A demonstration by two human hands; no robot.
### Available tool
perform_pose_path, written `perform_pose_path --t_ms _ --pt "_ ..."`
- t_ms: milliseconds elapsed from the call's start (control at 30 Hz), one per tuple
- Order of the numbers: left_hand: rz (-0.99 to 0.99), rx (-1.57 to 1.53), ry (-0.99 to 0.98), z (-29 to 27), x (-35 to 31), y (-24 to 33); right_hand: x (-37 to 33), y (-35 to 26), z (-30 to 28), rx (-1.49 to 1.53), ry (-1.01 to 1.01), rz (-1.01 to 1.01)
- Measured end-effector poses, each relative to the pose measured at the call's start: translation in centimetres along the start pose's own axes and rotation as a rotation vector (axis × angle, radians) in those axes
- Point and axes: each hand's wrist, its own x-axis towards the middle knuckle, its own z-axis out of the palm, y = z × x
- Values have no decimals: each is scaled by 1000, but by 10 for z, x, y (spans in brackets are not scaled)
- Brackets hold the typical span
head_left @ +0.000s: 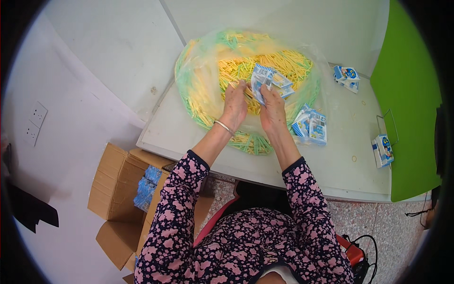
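Observation:
A large clear plastic bag (201, 61) lies open on the table, filled with thin yellow and green sticks (295, 64). Over it, my right hand (273, 110) grips a small blue-and-white packet (259, 79) between thumb and fingers. Close beside it, my left hand (234, 105) has its fingers curled in, apparently round a few thin sticks, partly hidden by the hand itself. Another blue-and-white packet (283, 83) rests on the sticks just past the right hand. Several more packets (316, 127) lie at the bag's right edge.
The pale table (341, 163) has a white panel behind and a green panel (409, 104) at right. Packets (346, 75) lie at the back right; a small stack (382, 150) stands by a wire holder (388, 127). Lower left, an open cardboard box (113, 182) holds blue packets (145, 189).

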Motion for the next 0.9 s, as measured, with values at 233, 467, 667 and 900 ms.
perform_pose_path --t_ms 233,467,667,900 --pt "37 100 -18 -14 16 27 -3 -31 -5 -392 -153 -26" --pt "14 53 -150 13 14 67 -1 -54 -30 -728 -313 233" --pt "-8 56 -306 30 2 73 -11 -70 -26 -545 -329 399" --pt "-61 168 -358 37 -18 63 -17 -80 -28 -492 -342 447"
